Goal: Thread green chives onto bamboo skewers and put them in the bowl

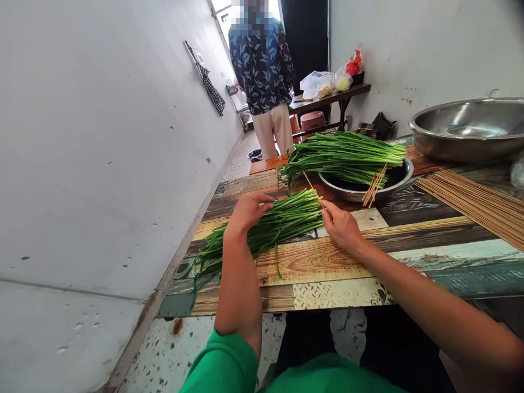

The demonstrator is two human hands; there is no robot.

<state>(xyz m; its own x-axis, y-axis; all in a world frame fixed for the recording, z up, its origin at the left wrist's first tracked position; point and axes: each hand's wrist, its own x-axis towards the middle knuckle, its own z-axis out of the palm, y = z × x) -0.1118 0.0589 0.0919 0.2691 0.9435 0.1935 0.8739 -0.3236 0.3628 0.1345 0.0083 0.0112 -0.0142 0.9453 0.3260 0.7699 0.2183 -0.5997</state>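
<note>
A bunch of garlic chives (282,221) lies on the wood-patterned table, pale stem ends towards the right. My left hand (250,212) is over the far side of the bunch, its fingers stretched out and apart, touching or just above the leaves. Between the thumb and fingers of my right hand (340,222) is a thin wooden skewer (310,181), slanting up and left across the stem ends. Behind, a larger bunch of chives (344,153) rests in and over a metal bowl (356,195). Several short skewers (374,185) lean on the bowl's front rim.
Many long bamboo skewers (475,202) lie at the right of the table (327,262). Behind them stands a large steel basin (462,144). A person (262,71) stands beyond the table, near a side table (347,95) with plastic bags (317,83). The wall (102,153) runs along the left.
</note>
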